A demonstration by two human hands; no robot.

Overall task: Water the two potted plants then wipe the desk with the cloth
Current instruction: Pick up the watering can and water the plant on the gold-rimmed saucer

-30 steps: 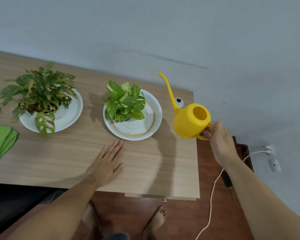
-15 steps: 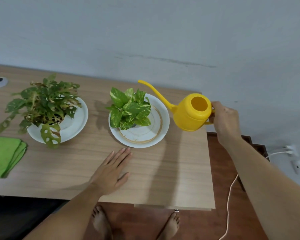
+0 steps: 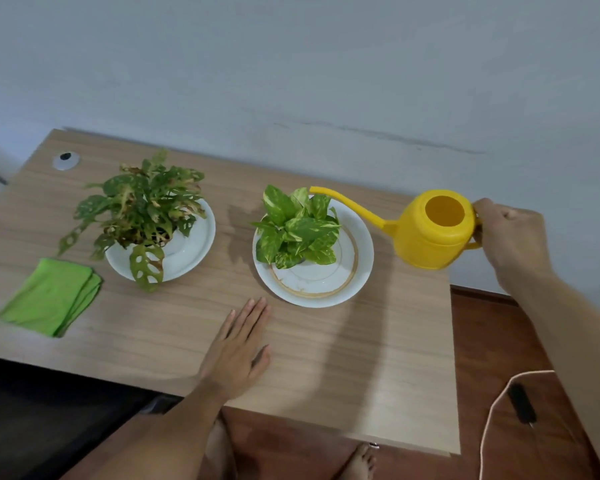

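Observation:
My right hand grips the handle of a yellow watering can, held above the desk's right side and tilted left. Its long spout tip reaches over the bright green plant, which stands on a white gold-rimmed plate. To the left a darker holed-leaf plant sits on a white plate. A folded green cloth lies at the desk's left. My left hand rests flat on the wooden desk, fingers together, just in front of the gold-rimmed plate.
A grey wall runs behind the desk. A round cable grommet sits at the back left corner. On the red-brown floor to the right lie a white cable and a dark adapter. My bare feet show below the desk's front edge.
My right hand has carried the watering can up and left, tipping it so the spout swung from pointing upward to reaching over the right-hand plant. My left hand stays on the desk.

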